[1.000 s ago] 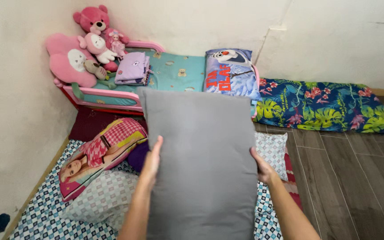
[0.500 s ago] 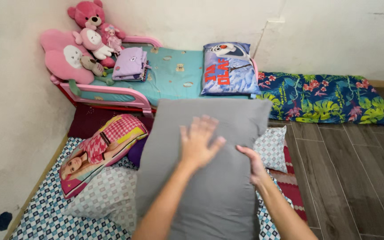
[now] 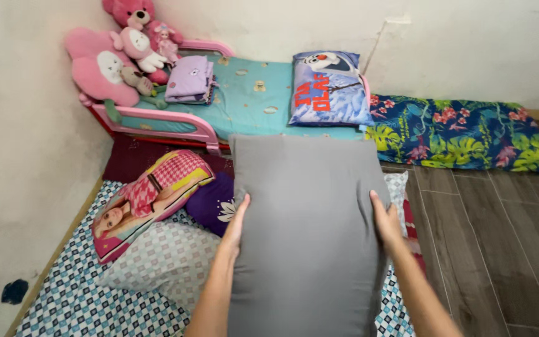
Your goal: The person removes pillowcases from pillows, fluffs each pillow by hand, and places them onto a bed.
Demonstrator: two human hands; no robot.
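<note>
Grey pillow (image 3: pixel 307 231) upright between left hand (image 3: pixel 236 226) and right hand (image 3: pixel 386 223)

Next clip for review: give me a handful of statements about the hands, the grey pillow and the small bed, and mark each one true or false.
1. Both hands grip the grey pillow by its long sides, left hand on one, right hand on the other. True.
2. The left hand lies flat on the pillow's front face. False: it clasps the left edge.
3. A folded lilac cloth lies on the small bed. True.
4. The bed's sheet is plain white. False: it is turquoise with small prints.
5. Pink plush toys sit at the bed's corner by the wall. True.
</note>
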